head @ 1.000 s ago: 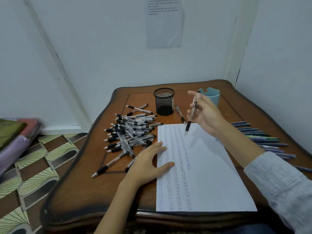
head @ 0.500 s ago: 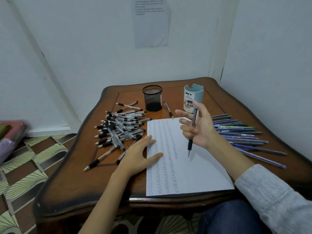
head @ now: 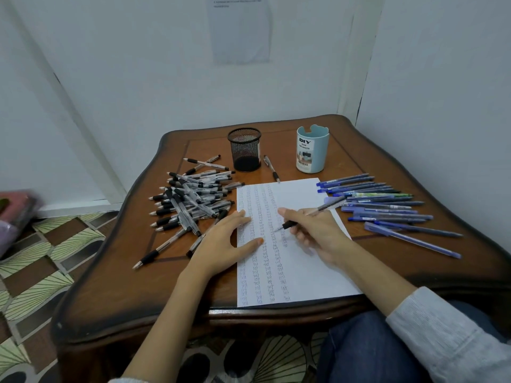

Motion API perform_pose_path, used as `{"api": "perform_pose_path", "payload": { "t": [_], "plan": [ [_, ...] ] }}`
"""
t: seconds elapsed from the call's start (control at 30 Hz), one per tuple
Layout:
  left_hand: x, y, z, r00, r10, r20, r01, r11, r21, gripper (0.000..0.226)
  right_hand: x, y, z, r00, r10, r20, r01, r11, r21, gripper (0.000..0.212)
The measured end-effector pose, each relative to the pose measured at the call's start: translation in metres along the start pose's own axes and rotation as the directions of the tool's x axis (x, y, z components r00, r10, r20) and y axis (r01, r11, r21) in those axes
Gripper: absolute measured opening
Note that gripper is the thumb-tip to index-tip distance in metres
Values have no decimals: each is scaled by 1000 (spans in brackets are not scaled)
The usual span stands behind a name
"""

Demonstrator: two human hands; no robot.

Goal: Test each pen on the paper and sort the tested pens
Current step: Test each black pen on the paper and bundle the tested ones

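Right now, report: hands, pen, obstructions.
Left hand flat on paper edge. Right hand grips pen, tip at paper. Black pens left, blue pens right, clear of the tip.

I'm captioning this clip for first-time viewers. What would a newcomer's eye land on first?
Most likely the right hand in the middle, gripping a pen with its tip on the paper, while the left hand presses flat on the sheet's left edge. Next, the tangled heap of black-grip pens left of the paper and the neat row of blue pens on its right.
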State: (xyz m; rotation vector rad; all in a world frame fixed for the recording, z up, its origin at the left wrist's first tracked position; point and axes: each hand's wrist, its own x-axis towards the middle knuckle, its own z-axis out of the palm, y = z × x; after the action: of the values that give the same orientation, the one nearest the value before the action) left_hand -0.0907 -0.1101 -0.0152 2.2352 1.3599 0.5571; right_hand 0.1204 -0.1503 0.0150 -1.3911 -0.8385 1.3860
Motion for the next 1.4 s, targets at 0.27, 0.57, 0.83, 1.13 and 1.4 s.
{"api": "perform_pose_path", "payload": {
  "t": [0.27,0.57,0.83,1.13,1.4],
  "plan": [
    [0,-2,2,1000,5,4,-5,1000,-4,70,1,23,6,893,-387,-231,284,881,-378,41],
    [0,-2,4,1000,21,-7,-21,1000,0,68,7,30,5,856,-489,-167,390,823,-414,35],
    [1,-3,5,1000,17,-6,-17,1000,1,69,9,31,5,856,-497,-144,403,814,-418,34],
    [-1,-2,5,1000,14,-4,-14,1000,-8,70,12,31,5,843,-514,-158,413,807,-423,44],
    [0,-1,4,1000,0,1,0,1000,-5,73,11,32,3,836,-529,-145,438,803,-405,36]
  ]
}}
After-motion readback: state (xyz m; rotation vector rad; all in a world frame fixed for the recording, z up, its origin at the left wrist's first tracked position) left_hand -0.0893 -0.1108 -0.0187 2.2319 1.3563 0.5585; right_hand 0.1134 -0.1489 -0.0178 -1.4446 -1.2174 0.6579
